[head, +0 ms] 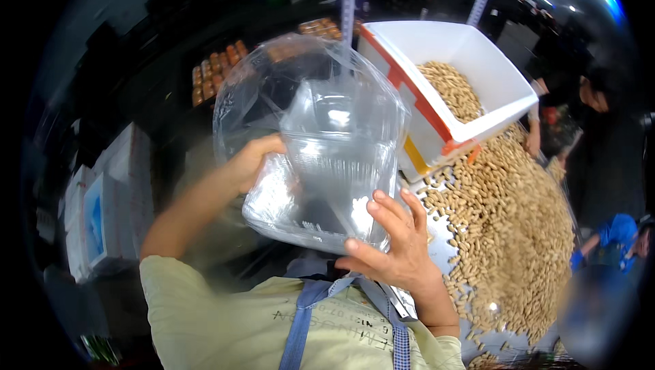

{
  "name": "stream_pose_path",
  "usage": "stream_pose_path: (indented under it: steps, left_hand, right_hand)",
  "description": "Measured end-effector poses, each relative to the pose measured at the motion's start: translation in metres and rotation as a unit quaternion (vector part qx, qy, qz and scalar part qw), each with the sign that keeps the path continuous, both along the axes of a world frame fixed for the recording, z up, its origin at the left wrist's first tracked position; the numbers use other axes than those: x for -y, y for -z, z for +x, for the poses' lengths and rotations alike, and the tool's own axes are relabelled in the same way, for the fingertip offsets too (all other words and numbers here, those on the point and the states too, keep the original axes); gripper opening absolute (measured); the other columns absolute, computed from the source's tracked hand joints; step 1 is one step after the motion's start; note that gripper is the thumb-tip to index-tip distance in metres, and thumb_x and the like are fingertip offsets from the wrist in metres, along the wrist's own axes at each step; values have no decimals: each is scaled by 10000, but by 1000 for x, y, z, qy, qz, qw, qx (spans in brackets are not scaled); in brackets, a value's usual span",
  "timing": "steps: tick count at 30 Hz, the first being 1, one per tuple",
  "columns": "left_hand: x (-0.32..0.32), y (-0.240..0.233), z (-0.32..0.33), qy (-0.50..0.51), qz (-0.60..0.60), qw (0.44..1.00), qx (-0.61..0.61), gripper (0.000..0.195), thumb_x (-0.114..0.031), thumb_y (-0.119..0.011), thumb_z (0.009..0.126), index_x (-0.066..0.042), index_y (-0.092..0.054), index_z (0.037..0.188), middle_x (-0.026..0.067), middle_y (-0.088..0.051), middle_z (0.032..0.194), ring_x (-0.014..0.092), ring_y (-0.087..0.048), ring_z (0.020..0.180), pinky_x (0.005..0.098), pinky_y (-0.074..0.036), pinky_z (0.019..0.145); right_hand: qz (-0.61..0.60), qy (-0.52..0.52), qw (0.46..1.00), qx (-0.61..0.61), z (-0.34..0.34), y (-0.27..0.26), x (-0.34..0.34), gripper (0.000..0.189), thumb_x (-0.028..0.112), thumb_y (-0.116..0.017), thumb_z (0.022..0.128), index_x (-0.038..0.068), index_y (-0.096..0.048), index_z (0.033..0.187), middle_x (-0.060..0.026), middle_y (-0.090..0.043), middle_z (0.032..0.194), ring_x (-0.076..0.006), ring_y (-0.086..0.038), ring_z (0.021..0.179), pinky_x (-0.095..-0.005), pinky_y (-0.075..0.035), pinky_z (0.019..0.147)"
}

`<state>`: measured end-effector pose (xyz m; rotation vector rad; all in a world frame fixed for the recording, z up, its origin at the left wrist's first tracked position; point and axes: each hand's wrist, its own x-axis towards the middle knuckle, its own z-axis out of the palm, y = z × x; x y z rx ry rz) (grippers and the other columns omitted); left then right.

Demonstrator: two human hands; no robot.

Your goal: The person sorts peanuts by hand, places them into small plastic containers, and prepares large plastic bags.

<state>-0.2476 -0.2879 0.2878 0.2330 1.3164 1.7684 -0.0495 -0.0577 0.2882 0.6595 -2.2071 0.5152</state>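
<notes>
Before my chest is a nested stack of clear plastic trays in a loose transparent plastic bag. My left hand grips the stack at its left side, its fingers partly hidden by the plastic. At the lower right corner, my right hand has its fingers spread, with the fingertips at or against the wrapped stack; firm contact is hard to tell. Glare on the plastic obscures how many trays there are.
To the right, a heap of unshelled peanuts covers a metal table. A tilted white foam box with peanuts inside rests beside it. Packed orange produce lies beyond. White boxes stand left. Other people are at right.
</notes>
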Motion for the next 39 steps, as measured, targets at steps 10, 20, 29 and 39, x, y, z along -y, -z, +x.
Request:
stream_pose_path:
  steps: [10, 20, 29, 39]
  left_hand:
    - [-124, -27, 83, 100, -35, 987, -124, 629, -479, -455, 904, 17, -428, 1290, 135, -528, 1244, 201, -525, 1110, 354, -474, 850]
    - [-159, 4, 58, -13, -94, 855, -510, 442, -50, -584, 812, -51, -487, 1243, 48, -481, 1135, 135, -505, 982, 253, -461, 785]
    - [-111, 69, 39, -20, -186, 825, -534, 234, -12, -569, 801, -21, -606, 1032, 37, -589, 949, 144, -566, 909, 271, -460, 793]
    - [-111, 80, 49, -39, -331, 791, -514, 193, -131, -624, 811, -66, -643, 992, 88, -626, 990, 211, -606, 933, 326, -488, 768]
  right_hand:
    - [-108, 118, 982, -97, 114, 24, -93, 554, 224, -838, 579, 185, -597, 1076, -94, -396, 1022, -274, -525, 958, -494, -441, 884]
    - [-625, 217, 684, -309, 325, 80, -287, 714, 305, -645, 772, 26, -319, 1342, -148, -413, 1301, -295, -459, 1163, -449, -444, 960]
    - [-699, 345, 440, -446, 380, 138, -515, 621, 346, -610, 828, 4, -379, 1292, -168, -421, 1294, -345, -450, 1139, -459, -479, 888]
    - [-784, 425, 429, -147, 526, 184, -546, 230, 184, -603, 776, 43, -469, 897, -139, -524, 986, -302, -495, 936, -414, -438, 817]
